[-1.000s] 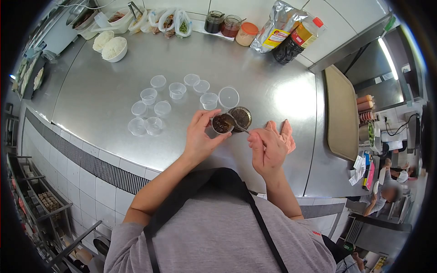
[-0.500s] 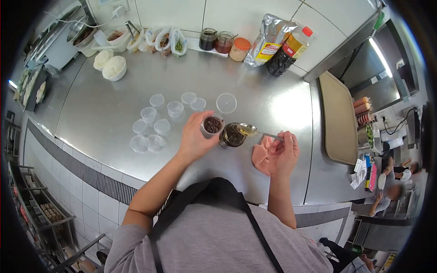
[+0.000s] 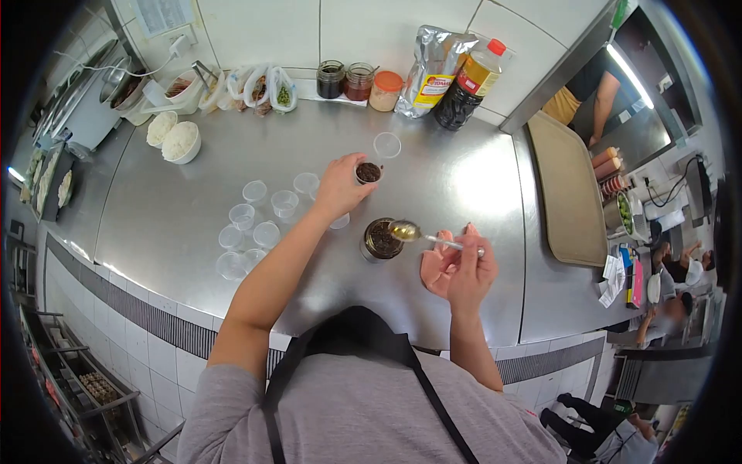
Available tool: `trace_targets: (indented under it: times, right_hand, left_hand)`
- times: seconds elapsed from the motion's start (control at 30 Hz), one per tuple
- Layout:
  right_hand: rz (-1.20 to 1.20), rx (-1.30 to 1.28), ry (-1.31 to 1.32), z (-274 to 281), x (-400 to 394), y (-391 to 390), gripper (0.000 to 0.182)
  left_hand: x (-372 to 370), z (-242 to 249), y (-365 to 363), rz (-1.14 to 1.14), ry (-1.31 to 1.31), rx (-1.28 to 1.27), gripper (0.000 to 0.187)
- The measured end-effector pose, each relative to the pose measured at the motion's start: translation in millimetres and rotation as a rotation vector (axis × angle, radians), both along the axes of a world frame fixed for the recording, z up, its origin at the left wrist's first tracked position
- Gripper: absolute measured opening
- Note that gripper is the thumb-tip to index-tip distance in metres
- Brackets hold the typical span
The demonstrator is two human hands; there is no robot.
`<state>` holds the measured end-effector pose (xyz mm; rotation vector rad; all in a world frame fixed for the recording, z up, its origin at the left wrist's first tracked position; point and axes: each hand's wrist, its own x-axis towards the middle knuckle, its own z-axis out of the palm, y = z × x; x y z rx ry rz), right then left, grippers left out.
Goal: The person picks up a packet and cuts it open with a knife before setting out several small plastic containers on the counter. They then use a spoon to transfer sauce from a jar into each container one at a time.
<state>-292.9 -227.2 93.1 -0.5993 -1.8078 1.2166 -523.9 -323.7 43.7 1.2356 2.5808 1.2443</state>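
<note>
My left hand (image 3: 342, 185) is closed around a small clear plastic cup (image 3: 379, 180) holding a dark, chunky filling. The cup is near a round clear piece of plastic (image 3: 387, 145) on the counter. In my right hand (image 3: 473, 274) is a metal spoon (image 3: 405, 230), its bowl over the rim of an open glass jar (image 3: 382, 240) of dark contents. A crumpled pink item, looking like a rubber glove (image 3: 435, 272), lies beside the jar, partly behind my right hand. Several clear plastic cups (image 3: 284, 204) stand left of the jar; my left arm covers some.
Two bowls of white rice (image 3: 181, 142) stand at back left. Along the wall are small jars (image 3: 359, 82), an orange-lidded jar (image 3: 386, 91), a silver pouch (image 3: 427, 71) and a red-capped bottle (image 3: 468, 85). A beige tray (image 3: 568, 193) lies right. Other people (image 3: 665, 317) are at far right.
My left hand has moved the filled cup away from the jar, towards the back of the counter. The spoon stays by the jar's mouth. A person's arm now shows through the opening behind the tray.
</note>
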Motion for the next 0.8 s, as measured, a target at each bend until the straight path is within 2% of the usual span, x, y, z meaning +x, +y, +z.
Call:
trace_targets:
  times: [0.07,0.13,0.17,0.23,0.27,0.4,0.5,0.57,0.6,0.67,0.8]
  right_hand:
    - [-0.030,0.056,0.021,-0.1,-0.8,4.0,0.008]
    - [-0.003,-0.303,0.143,11.7,-2.5,-1.6,0.007]
    - [-0.011,-0.319,0.123,9.1,0.2,-4.5,0.007]
    - [0.023,0.400,-0.205,9.2,-1.9,-7.6,0.007]
    - [0.038,0.604,-0.198,14.0,-6.0,-9.5,0.007]
    - [0.123,0.545,-0.237,10.8,-17.7,-23.7,0.009]
    - [0.178,0.404,-0.250,4.2,-19.4,-20.4,0.012]
    - [0.051,0.041,-0.281,10.9,-20.3,-20.7,0.018]
    - [0.051,0.044,-0.281,5.8,-21.2,-15.7,0.018]
    - [0.049,-0.610,-0.009,-14.5,-21.9,1.6,0.022]
    - [0.050,-0.647,0.051,-26.6,-14.9,15.8,0.020]
  left_hand:
    - [13.6,20.4,-13.1,-0.022,-0.174,0.165,0.054]
    - [28.2,44.8,-34.8,-0.019,-0.169,0.174,0.053]
    - [37.3,50.7,-47.7,-0.013,-0.161,0.185,0.052]
    - [47.6,53.1,-69.0,0.003,-0.166,0.181,0.051]
    - [51.9,54.2,-77.3,0.020,-0.149,0.191,0.051]
    - [75.9,52.9,-100.7,0.062,-0.191,0.142,0.051]
    - [86.3,37.3,-108.2,0.117,-0.214,0.183,0.051]
    - [89.8,31.7,-110.3,0.146,-0.237,0.212,0.050]
    - [90.8,32.7,-110.0,0.147,-0.237,0.215,0.050]
    - [92.9,36.0,-106.4,0.174,-0.275,0.196,0.050]
    - [93.9,32.2,-96.2,0.156,-0.244,0.220,0.050]
